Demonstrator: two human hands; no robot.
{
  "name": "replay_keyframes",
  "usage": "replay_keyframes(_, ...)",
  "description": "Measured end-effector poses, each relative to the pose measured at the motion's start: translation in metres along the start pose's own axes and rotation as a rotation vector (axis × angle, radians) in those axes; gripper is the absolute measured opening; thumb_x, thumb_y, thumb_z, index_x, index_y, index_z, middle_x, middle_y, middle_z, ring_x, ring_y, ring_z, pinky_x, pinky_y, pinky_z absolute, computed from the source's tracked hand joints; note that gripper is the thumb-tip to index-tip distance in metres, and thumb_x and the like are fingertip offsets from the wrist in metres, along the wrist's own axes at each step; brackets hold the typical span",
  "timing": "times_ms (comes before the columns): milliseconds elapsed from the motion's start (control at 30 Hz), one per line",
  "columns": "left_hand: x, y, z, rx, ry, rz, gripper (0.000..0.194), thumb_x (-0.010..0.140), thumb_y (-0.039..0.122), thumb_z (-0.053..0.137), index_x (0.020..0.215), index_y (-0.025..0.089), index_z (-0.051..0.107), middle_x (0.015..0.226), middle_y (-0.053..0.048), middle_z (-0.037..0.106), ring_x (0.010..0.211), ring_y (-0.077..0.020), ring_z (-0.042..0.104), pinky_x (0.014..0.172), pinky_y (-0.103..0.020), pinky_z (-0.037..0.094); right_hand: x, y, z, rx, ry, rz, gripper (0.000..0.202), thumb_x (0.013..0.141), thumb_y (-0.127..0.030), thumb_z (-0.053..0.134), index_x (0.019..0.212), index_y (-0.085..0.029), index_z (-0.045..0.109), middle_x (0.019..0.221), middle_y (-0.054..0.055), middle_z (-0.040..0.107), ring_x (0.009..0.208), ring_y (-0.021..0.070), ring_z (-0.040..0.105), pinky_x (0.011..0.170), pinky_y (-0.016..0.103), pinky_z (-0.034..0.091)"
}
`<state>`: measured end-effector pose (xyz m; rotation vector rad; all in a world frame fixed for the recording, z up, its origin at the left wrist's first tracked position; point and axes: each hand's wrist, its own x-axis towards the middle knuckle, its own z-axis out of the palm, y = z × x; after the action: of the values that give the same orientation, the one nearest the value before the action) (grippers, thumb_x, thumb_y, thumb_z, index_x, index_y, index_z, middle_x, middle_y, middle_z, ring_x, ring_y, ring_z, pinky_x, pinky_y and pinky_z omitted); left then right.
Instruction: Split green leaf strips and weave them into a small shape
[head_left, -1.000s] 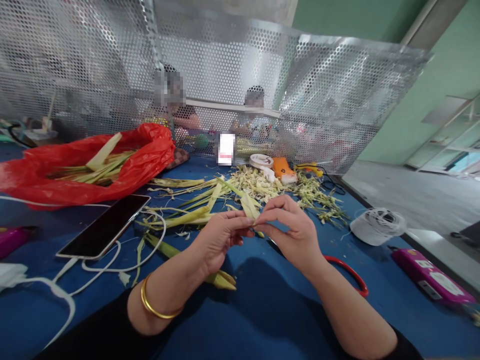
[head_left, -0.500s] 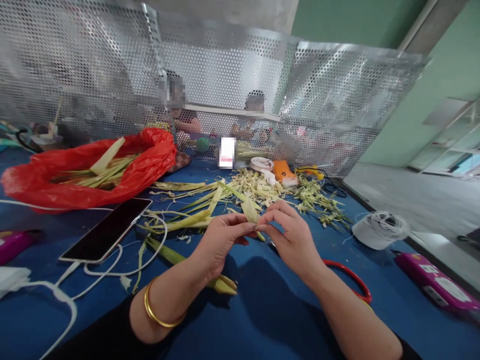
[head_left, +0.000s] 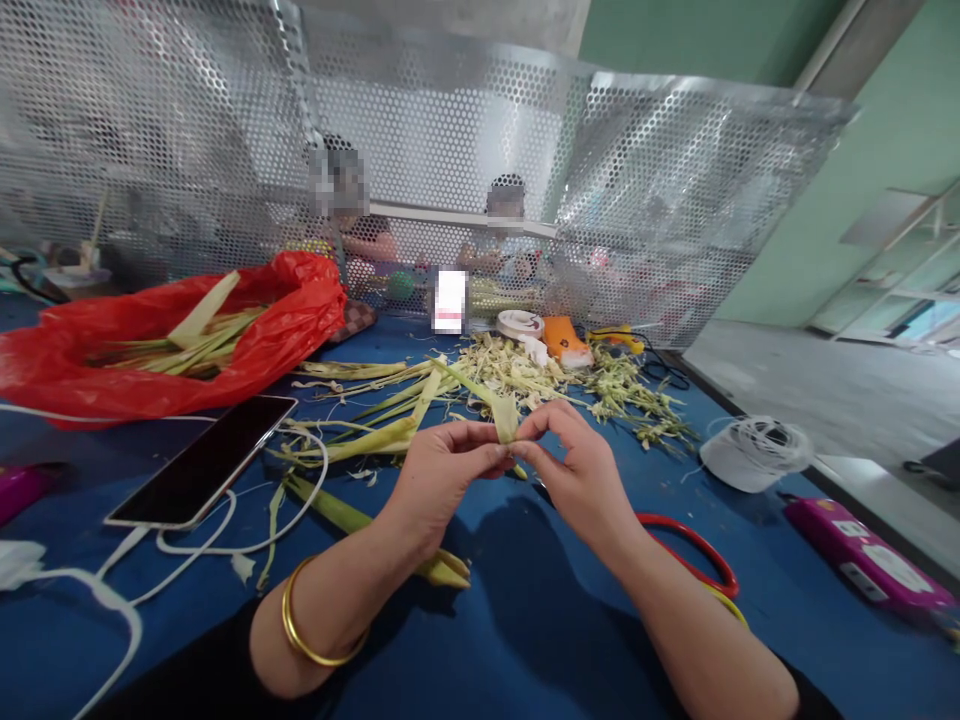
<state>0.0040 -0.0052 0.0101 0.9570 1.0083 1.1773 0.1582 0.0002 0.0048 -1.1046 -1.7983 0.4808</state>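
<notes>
A pale green husk leaf (head_left: pixel 505 416) stands folded between my hands, its narrow end reaching up and to the left. My left hand (head_left: pixel 442 475) pinches its lower end between thumb and fingers. Close beside it, my right hand (head_left: pixel 574 465) pinches the same leaf at the base, thumb against index finger. The exact fold is hidden by the fingertips. Partly covered by my right forearm lies a tool with a red and yellow looped handle (head_left: pixel 709 550), perhaps scissors. Under my left forearm rests a thicker green husk piece (head_left: pixel 442 570).
Loose husk strips (head_left: pixel 382 437) and a pile of shreds (head_left: pixel 502 365) lie beyond my hands. A red plastic bag (head_left: pixel 300 310) of leaves and a cabled phone (head_left: pixel 202 465) are left. White string (head_left: pixel 757 455) and a purple packet (head_left: pixel 862 555) are right. Perforated sheeting (head_left: pixel 450 120) stands behind.
The folded leaf between my fingertips has turned more upright and shows a broader face. Both hands keep their pinch. The whole view has shifted slightly.
</notes>
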Motion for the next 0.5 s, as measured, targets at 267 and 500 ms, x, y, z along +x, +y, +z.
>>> replay_keyframes(267, -0.0024, -0.0024, 0.0019, 0.033, -0.026, 0.036, 0.018, 0.058, 0.020, 0.079, 0.073, 0.015, 0.069, 0.071, 0.000, 0.068, 0.067, -0.0125, 0.063, 0.071, -0.024, 0.049, 0.0028, 0.0011, 0.0063, 0.470, -0.047, 0.341, 0.023, 0.070, -0.023, 0.067, 0.087, -0.020, 0.052, 0.069, -0.003, 0.054, 0.065, 0.0133, 0.051, 0.064, 0.028, 0.043)
replay_keyframes(500, -0.0006, -0.0014, 0.0026, 0.079, -0.021, 0.017, 0.018, 0.056, 0.020, 0.082, 0.068, 0.014, 0.070, 0.064, 0.001, 0.067, 0.060, -0.0101, 0.059, 0.066, -0.022, 0.049, 0.0028, -0.0015, 0.0045, 0.695, -0.085, 0.516, 0.026, 0.064, -0.028, 0.074, 0.080, -0.018, 0.056, 0.062, -0.005, 0.054, 0.059, 0.0107, 0.049, 0.063, 0.026, 0.040)
